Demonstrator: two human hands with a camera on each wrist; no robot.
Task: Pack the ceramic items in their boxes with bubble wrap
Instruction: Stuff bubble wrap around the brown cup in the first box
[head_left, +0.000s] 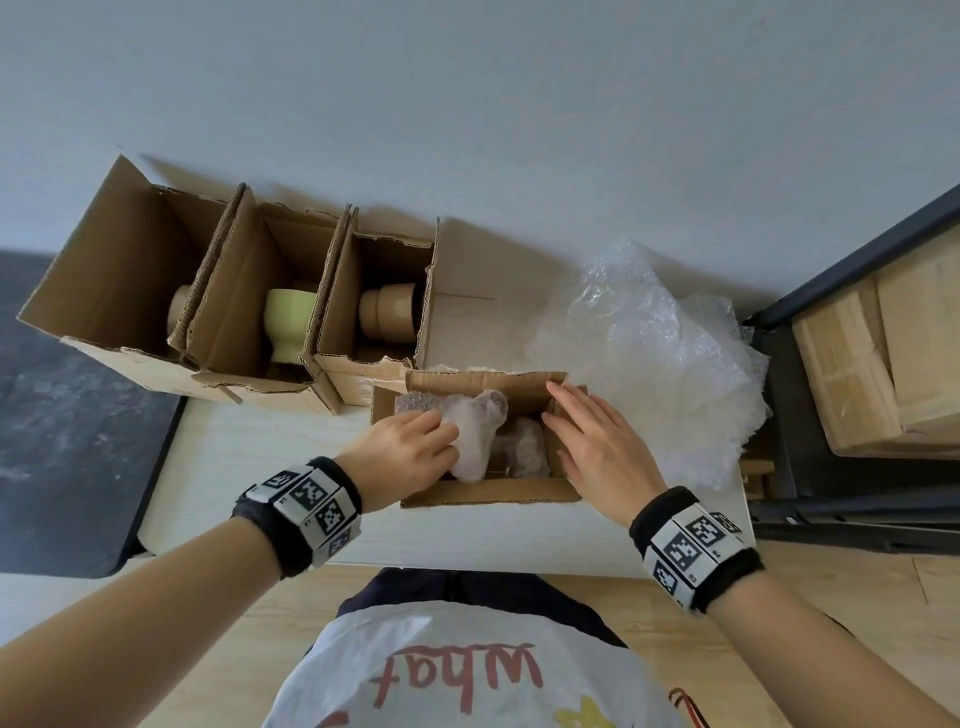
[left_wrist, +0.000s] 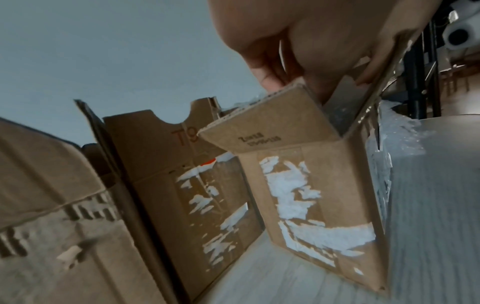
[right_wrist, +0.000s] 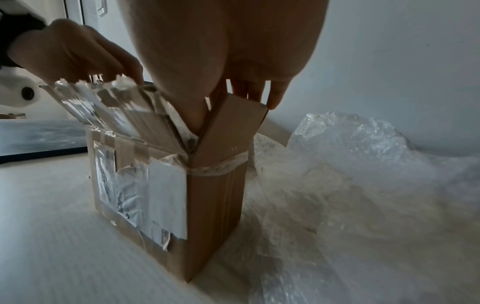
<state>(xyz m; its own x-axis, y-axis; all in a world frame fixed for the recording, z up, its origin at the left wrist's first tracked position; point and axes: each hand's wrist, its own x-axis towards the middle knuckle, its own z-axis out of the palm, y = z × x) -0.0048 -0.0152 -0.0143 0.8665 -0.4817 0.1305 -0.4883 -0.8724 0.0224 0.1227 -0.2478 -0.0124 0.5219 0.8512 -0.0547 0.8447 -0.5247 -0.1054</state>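
As your left hand (head_left: 410, 452) reached into the small cardboard box (head_left: 488, 491), its fingers curled on a wrapped bundle (head_left: 475, 434) of bubble wrap, seating it against the left inner wall. Your right hand (head_left: 597, 447) lay spread, fingers straight, on the box's right flap (right_wrist: 233, 125), holding it out of the way; the thumb dipped inside the rim. A second wrapped lump (head_left: 522, 449) sat lower in the box, just beside the first.

Step in hand, by my reading: bedding a wrapped ceramic piece into its box. Whether the bundle was fully down I could not tell.

Behind, three open cartons stood in a row on the worktop (head_left: 249, 467): a tan pot (head_left: 179, 306) in the left one, a green cup (head_left: 288, 322) in the middle, a tan jar (head_left: 387, 309) in the right, all bare of wrap. A loose heap of bubble wrap (head_left: 649, 358) lay right of the small box.

Next move likely called for pressing the bundle snug, releasing it, folding the flaps shut, then drawing fresh wrap from the heap for the bare pieces. Much of the task remained.
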